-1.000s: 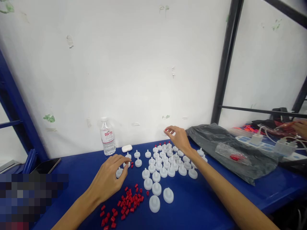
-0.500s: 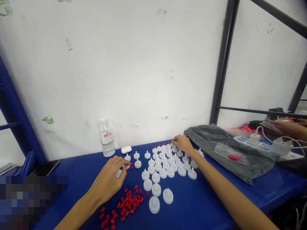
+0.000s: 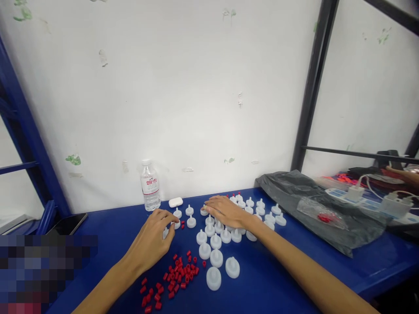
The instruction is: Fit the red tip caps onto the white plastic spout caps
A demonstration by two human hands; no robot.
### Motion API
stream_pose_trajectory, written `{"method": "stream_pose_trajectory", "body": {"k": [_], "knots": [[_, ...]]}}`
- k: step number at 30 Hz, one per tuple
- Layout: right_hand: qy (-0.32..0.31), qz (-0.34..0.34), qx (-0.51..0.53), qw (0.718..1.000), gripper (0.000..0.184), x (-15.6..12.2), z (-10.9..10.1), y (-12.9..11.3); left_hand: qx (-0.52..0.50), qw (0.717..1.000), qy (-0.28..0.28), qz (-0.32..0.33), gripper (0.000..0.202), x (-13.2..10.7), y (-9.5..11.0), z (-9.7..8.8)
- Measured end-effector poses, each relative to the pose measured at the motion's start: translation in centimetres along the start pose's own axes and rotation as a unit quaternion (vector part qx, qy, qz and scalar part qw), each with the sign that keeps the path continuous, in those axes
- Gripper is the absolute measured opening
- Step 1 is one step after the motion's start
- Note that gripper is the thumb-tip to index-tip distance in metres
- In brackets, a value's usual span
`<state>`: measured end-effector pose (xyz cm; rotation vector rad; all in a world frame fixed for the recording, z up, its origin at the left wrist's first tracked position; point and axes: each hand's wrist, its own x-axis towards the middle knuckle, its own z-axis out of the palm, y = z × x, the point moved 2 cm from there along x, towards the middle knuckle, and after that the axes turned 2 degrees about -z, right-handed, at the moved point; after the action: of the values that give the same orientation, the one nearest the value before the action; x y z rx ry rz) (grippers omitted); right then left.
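Two bare hands work above a blue table (image 3: pixel 262 283) set with white tops (image 3: pixel 214 279) and strewn with red caps (image 3: pixel 182 271). The left hand (image 3: pixel 151 239) curves beside the tops at the back left, thumb and forefinger a narrow gap apart; whether a cap sits between them cannot be told. The right hand (image 3: pixel 225 212) stretches palm down over the main cluster of tops, fingers together and pointing left, its fingertips at a top near the rear; whether they grip it is hidden.

A few tops at the back, near the wall (image 3: pixel 196 87), show red tips; many others in sight stand with plain spouts. The loose caps lie mostly in a heap between the forearms, with two beside the left fingertips.

The likeliest mishap is a low right wrist sweeping upright tops over, since they stand nearly touching beneath it. A dragging left wrist could scatter the heap, and small round caps may roll.

The wall closes off the far side, where a bottle (image 3: pixel 150 187) and a white case (image 3: pixel 176 202) narrow the left corner. A grey bag (image 3: pixel 304 205) bounds the cluster's right. The widest open tabletop lies at the front, between the nearest tops and the right forearm; only a slim lane divides heap from cluster.
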<state>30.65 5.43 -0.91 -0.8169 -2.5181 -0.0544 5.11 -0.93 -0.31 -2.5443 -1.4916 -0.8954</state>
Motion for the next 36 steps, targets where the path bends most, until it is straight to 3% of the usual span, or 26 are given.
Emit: {"method": "stream_pose_trajectory", "body": {"k": [7, 14, 21, 36], "knots": [[-0.030, -0.011, 0.004, 0.999, 0.047, -0.6, 0.8, 0.8, 0.080, 0.995, -0.043, 0.042, 0.032, -0.7, -0.8, 1.5], [0.016, -0.019, 0.006, 1.000, 0.041, -0.1, -0.5, -0.3, 0.123, 0.990, -0.059, 0.036, 0.038, -0.9, -1.5, 2.3], [0.072, -0.008, -0.009, 0.997, 0.027, 0.0, -1.1, -0.7, 0.113, 0.991, -0.072, 0.029, 0.036, -0.8, -1.7, 2.5], [0.076, -0.026, -0.015, 0.997, 0.015, 0.0, -0.7, -1.1, 0.069, 0.995, -0.071, 0.026, 0.025, -0.4, -1.6, 2.1]]}}
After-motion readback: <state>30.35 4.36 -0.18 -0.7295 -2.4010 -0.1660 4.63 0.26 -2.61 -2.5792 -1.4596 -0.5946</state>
